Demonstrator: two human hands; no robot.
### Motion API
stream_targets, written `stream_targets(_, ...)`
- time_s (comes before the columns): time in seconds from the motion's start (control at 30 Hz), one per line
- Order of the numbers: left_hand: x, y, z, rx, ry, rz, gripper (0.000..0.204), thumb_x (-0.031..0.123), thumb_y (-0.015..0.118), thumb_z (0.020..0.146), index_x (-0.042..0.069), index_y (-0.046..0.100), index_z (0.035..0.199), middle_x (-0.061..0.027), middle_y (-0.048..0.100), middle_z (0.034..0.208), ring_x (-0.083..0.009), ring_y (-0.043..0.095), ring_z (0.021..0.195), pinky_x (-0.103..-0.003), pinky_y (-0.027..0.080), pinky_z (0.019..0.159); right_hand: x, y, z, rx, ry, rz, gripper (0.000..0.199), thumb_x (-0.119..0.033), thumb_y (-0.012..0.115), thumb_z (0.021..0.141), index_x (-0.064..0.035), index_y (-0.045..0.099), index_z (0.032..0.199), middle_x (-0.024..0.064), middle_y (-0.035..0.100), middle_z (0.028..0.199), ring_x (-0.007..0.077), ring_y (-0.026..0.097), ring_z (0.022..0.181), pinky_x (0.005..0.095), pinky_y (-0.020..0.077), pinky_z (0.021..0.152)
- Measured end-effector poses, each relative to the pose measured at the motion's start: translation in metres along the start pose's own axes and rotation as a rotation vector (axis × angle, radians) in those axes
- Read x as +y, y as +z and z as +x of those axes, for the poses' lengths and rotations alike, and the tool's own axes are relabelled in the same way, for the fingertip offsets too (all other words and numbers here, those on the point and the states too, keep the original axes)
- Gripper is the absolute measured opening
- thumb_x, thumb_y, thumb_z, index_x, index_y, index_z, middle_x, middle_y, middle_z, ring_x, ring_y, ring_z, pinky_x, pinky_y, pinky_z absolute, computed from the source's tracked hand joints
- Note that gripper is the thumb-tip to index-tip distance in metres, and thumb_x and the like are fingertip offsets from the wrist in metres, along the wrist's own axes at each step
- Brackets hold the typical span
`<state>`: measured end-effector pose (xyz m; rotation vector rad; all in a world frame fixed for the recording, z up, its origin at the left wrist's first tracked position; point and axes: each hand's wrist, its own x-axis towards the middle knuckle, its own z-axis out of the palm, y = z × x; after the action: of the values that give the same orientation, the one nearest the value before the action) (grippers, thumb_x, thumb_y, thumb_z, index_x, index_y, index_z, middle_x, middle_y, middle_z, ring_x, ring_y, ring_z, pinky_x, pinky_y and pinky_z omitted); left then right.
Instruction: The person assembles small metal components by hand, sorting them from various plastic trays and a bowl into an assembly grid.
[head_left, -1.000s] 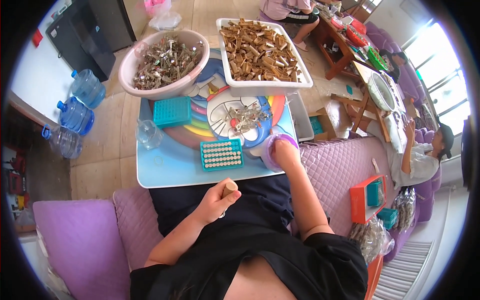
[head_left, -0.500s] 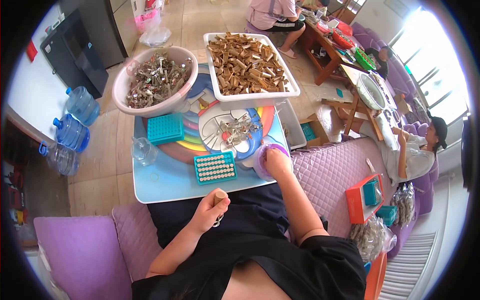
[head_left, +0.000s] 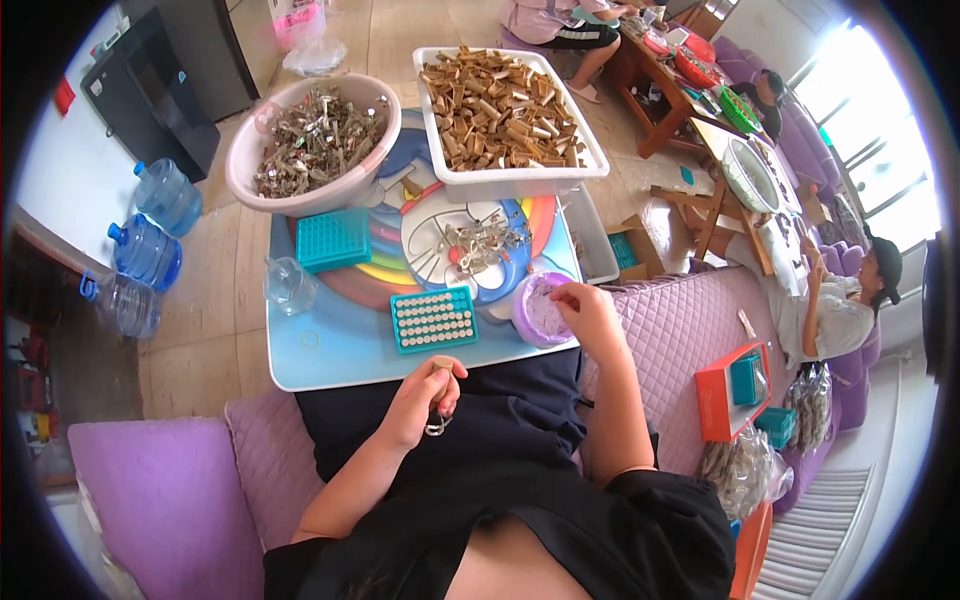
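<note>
My left hand [head_left: 420,400] is closed round a small brown cylinder [head_left: 444,367] with a metal ring [head_left: 436,427] hanging below the fist, in front of the table's near edge. Over the right rim of a round purple tub [head_left: 533,308], my right hand [head_left: 588,312] has its fingertips pinched together. Whatever they hold is too small to make out. Left of the tub lies a teal rack [head_left: 436,346] with rows of pale round pieces in its holes. Small metal parts [head_left: 478,246] are heaped on the rainbow-patterned tabletop [head_left: 340,358] behind it.
At the back stand a pink basin [head_left: 243,165] of metal pieces and a white bin [head_left: 510,182] of brown curved pieces. A second teal rack [head_left: 333,240] and a clear jug [head_left: 290,287] sit at the left. A person [head_left: 835,305] sits to the right by an orange box [head_left: 715,400].
My right hand has come up out of the purple tub to its right rim. My left hand has turned and shifted slightly, still gripping the brown cylinder. The view has tilted a little.
</note>
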<state>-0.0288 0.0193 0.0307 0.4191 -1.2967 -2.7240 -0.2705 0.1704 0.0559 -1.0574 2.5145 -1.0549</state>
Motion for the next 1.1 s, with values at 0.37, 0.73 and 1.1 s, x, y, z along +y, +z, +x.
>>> stream_targets(0.37,0.000,-0.003,0.000,0.017,-0.027,-0.048,0.030,0.031,0.038,0.096,0.003,0.049,0.098,0.0006,0.042,0.065,-0.0078,0.041,0.059,-0.023,0.037,0.057,-0.006,-0.008,-0.007,0.132,0.043,0.036,0.015,-0.001,0.064,0.075,0.0001,0.065,0.089,0.0128,0.066,0.078,0.0217,0.065,0.072,0.0280,0.0500,0.067)
stream_targets(0.73,-0.004,-0.004,0.001,-0.006,-0.036,-0.059,0.029,0.030,0.038,0.097,0.003,0.049,0.097,0.0004,0.042,0.065,-0.0084,0.041,0.060,-0.023,0.037,0.059,0.003,-0.004,-0.008,0.161,0.035,0.092,0.012,-0.003,0.064,0.076,0.0009,0.065,0.088,0.0124,0.065,0.078,0.0206,0.063,0.069,0.0280,0.0492,0.066)
stream_targets(1.1,-0.004,-0.001,0.002,0.012,-0.049,-0.106,0.035,0.025,0.035,0.093,0.001,0.048,0.115,-0.0015,0.044,0.070,-0.0102,0.042,0.064,-0.024,0.039,0.065,0.006,0.004,-0.009,0.159,-0.015,0.059,0.009,-0.002,0.064,0.077,0.0028,0.062,0.084,0.0084,0.062,0.072,0.0145,0.060,0.067,0.0254,0.0471,0.063)
